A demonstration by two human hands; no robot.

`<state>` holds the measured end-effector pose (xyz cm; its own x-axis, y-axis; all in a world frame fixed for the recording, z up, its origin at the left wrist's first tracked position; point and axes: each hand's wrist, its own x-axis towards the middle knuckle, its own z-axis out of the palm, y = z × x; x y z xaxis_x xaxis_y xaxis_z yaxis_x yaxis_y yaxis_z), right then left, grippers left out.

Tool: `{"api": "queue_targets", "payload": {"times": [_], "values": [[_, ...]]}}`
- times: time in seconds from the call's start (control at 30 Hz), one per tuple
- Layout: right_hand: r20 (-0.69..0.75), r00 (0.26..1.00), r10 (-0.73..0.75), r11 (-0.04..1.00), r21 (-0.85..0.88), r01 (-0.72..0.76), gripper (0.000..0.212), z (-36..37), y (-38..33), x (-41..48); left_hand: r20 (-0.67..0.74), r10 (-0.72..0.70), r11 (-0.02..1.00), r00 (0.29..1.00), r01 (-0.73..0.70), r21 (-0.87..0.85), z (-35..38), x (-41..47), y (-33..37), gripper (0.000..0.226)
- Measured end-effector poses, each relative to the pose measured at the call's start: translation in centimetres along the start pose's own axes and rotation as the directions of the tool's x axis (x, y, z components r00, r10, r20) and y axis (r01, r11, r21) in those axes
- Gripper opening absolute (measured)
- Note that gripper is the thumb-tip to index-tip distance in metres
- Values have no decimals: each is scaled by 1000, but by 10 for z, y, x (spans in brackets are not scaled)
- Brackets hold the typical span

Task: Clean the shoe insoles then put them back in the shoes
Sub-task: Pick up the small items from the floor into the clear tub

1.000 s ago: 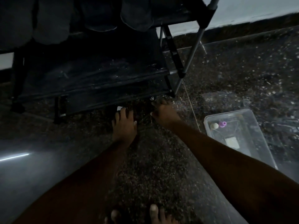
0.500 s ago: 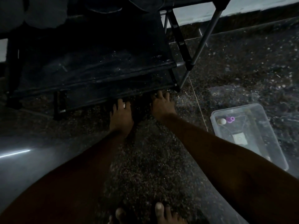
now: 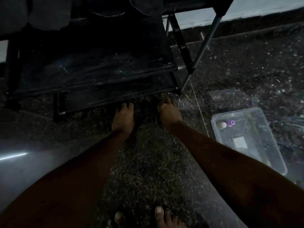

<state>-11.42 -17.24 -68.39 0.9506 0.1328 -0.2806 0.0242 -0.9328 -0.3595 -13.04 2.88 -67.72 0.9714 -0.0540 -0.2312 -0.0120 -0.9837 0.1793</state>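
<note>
Your left hand (image 3: 122, 118) lies low on the floor (image 3: 148, 163). Its fingers (image 3: 123, 106) are straight and together, holding nothing, and their tips reach the front edge of the rack's (image 3: 98, 69) lowest shelf. Your right hand (image 3: 168, 112) is just beside it, apart from it. Its fingers (image 3: 168, 101) also point under that shelf, but they bend into the dark there, so you cannot tell whether they grip anything.

Far beyond both sets of fingers, on the rack's upper shelf, sit dark rounded shapes that look like shoes (image 3: 44, 15). The light is too poor to be sure of them, and you cannot make out the insoles.

To the right of your right fingers, and a little nearer to you, a clear plastic box (image 3: 278, 155) stands open on the floor, well apart from the hand. At the end of the box closest to the fingers a small purple piece (image 3: 230, 123) lies touching or just beside a pale round ball (image 3: 222, 125). Further back toward you, a white square (image 3: 240, 143) shows near the middle of the box's bottom. You cannot tell whether it lies loose or is a label stuck to the base.

The rack's grey leg (image 3: 204, 45) slants down to the floor between your right fingers and the box. Behind your hands, close to you, your bare toes (image 3: 159, 213) rest on the speckled floor.
</note>
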Motion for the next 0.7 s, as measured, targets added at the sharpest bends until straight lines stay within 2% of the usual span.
{"api": "queue_targets", "payload": {"times": [0.13, 0.23, 0.33, 0.5, 0.57, 0.7], "values": [[-37, 997, 74, 962, 265, -62, 20, -8, 13, -7, -20, -1, 964, 1000, -5, -266, 5, 2, 5, 39], [-117, 983, 140, 896, 438, -75, 17, -18, 23, -16, 70, -68, 829, 995, 96, -551, -1, 1, 25, 30], [-148, 963, 224, 816, 569, -102, 17, -31, 33, -31, 138, -2, 715, 990, 98, -693, -9, 3, 47, 28], [-256, 952, 166, 804, 594, 20, 17, -56, 60, -62, 183, 90, 579, 979, 98, -809, -18, 2, 90, 27], [-288, 940, 183, 818, 575, 17, 21, -65, 72, -71, 174, 115, 528, 978, 88, -844, -18, 1, 111, 27], [-309, 915, 261, 816, 576, -38, 13, -81, 103, -90, 163, 164, 498, 973, 61, -865, -15, -6, 152, 26]]}}
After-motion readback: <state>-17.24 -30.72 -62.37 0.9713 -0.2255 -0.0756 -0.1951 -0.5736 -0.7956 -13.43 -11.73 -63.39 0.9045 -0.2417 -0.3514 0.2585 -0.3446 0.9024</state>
